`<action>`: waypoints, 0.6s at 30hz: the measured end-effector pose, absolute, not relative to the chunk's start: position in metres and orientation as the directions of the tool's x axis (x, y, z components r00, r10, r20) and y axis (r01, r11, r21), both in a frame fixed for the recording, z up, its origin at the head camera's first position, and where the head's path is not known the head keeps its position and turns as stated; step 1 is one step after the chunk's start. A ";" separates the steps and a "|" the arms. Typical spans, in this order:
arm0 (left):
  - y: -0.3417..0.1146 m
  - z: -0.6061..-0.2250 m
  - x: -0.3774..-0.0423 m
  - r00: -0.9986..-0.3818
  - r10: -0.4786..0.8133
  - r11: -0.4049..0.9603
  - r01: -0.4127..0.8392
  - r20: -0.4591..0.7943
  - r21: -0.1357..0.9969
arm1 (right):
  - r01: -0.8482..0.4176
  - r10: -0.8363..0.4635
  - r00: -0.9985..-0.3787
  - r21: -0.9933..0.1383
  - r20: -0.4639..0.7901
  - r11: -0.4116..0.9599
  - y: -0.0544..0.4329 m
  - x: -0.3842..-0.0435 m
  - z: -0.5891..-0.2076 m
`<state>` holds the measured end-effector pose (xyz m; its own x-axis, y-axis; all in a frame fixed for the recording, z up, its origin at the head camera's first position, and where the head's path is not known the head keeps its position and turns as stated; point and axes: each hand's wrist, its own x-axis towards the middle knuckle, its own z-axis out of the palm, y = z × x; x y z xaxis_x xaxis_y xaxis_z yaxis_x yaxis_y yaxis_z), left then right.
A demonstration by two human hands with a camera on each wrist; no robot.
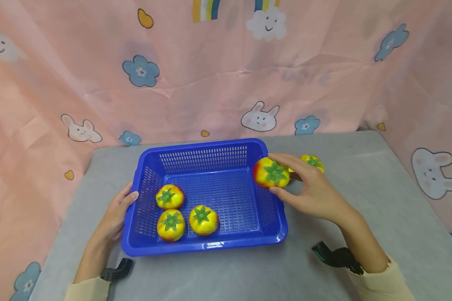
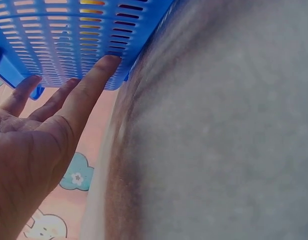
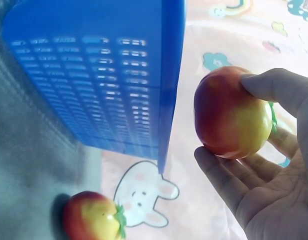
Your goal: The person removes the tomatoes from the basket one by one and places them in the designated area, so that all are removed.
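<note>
My right hand point(image 1: 318, 192) holds a red-and-yellow toy tomato point(image 1: 272, 173) with a green star-shaped stem top, between thumb and fingers. In the head view this tomato overlaps the right rim of a blue plastic basket point(image 1: 203, 246); in the right wrist view, the tomato point(image 3: 233, 112) is raised beside the basket's slotted wall point(image 3: 94, 75). My left hand point(image 1: 114, 213) grips the basket's left side, thumb at the rim, fingers point(image 2: 86, 95) against the outer wall. Inside, at the left, lie three similar tomatoes point(image 1: 203, 220).
Beyond my right hand another tomato point(image 1: 312, 162) rests on the grey tabletop point(image 1: 226, 276), partly hidden, with a bit of yellow beside it. A pink patterned cloth point(image 1: 196, 92) hangs behind the table and along its sides.
</note>
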<state>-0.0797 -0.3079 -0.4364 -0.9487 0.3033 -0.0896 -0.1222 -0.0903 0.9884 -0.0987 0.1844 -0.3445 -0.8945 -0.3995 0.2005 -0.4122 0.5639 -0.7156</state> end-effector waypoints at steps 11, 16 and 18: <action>-0.308 -0.436 -0.079 -0.952 0.288 -0.058 -0.122 -0.100 0.991 | -0.385 -0.301 -0.921 -0.701 0.248 0.600 0.202 -0.095 -0.352; -0.307 -0.436 -0.078 -0.952 0.283 -0.062 -0.138 -0.115 0.988 | -0.386 -0.274 -0.922 -0.692 0.272 0.610 0.208 -0.094 -0.354; -0.307 -0.436 -0.079 -0.952 0.286 -0.062 -0.134 -0.112 0.989 | -0.393 -0.267 -0.919 -0.691 0.288 0.607 0.211 -0.095 -0.356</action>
